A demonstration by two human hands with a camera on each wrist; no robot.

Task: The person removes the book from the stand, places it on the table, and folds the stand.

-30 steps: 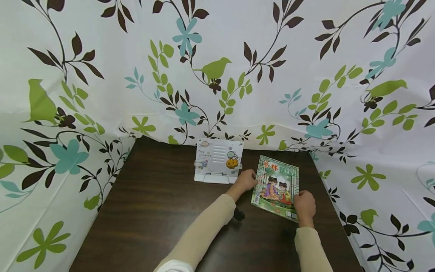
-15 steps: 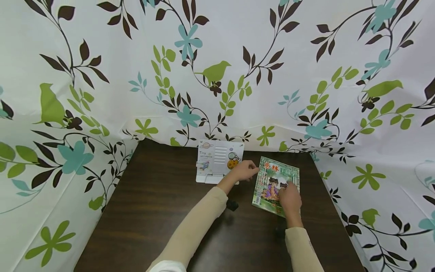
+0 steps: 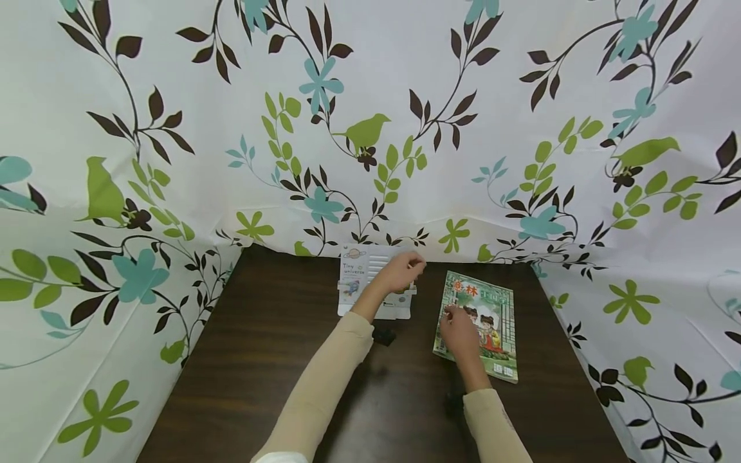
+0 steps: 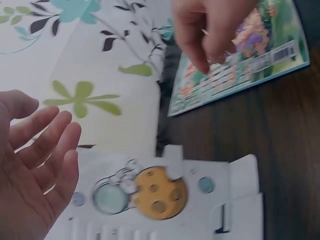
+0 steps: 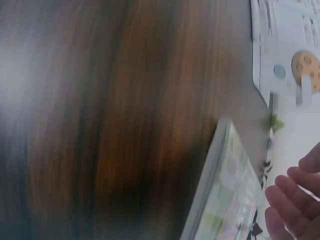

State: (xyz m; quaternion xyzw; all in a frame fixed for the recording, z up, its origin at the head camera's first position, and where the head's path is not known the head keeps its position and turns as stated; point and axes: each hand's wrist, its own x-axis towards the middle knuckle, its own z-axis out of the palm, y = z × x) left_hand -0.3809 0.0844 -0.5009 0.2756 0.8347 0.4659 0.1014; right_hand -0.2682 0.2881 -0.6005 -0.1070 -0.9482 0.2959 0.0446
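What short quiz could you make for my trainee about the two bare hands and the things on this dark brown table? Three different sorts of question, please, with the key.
1. Fill in: On the white, cartoon-printed rectangular stand, the words read "Tiny ____".
2. True or false: The left hand is nearer to the stand than the right hand is.
3. Multiple choice: Where does the green, illustrated paper magazine lie?
A) On the stand
B) On the dark brown, wood-grained table
C) In the left hand

Key: 1. universe; 2. true; 3. B
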